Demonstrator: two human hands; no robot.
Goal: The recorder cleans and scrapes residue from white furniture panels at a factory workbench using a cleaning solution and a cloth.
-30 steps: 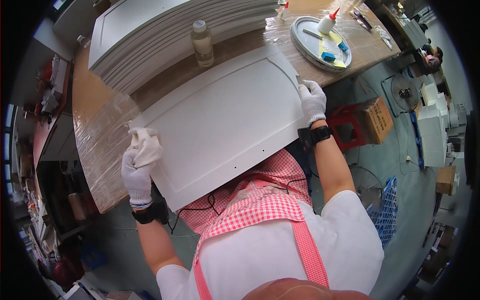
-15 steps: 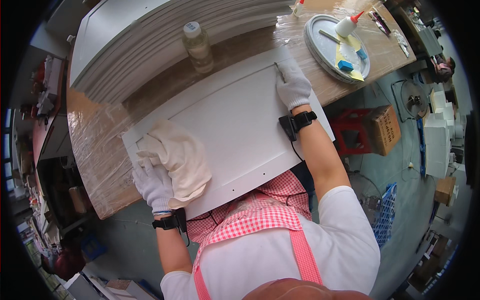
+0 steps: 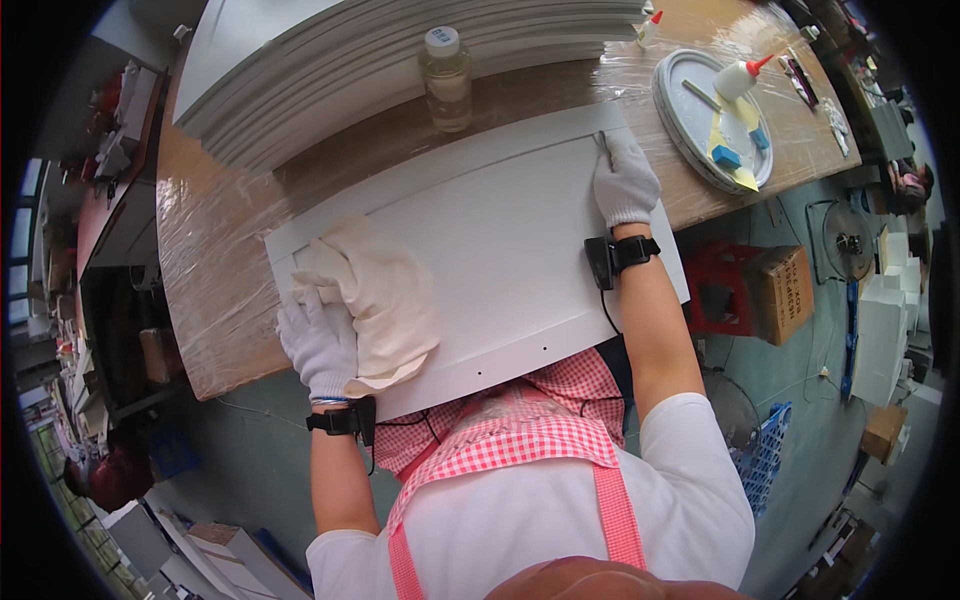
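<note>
A white panel (image 3: 490,235) with a recessed middle and small holes along its near edge lies slanted across the table's front edge. My left hand (image 3: 320,345), in a white knitted glove, is at the panel's left edge with its fingers on a crumpled cream cloth (image 3: 390,290); the cloth covers its thumb side. My right hand (image 3: 628,185), gloved too, rests on the panel's far right corner. Its fingers are bent together, and a thin dark-grey tip shows at them along the groove. What that thing is I cannot make out.
Behind the panel stand a stack of white panels (image 3: 330,85) and a clear bottle (image 3: 447,85) of liquid. At right, a round lid (image 3: 690,150) carries a red-tipped glue bottle (image 3: 738,80) and blue blocks (image 3: 726,157). A red stool (image 3: 715,290) and a carton (image 3: 782,293) are beside the table.
The whole view has shifted, so table things appear farther right and slightly higher. My hands keep nearly the same places on the panel, and the cloth lies as before.
</note>
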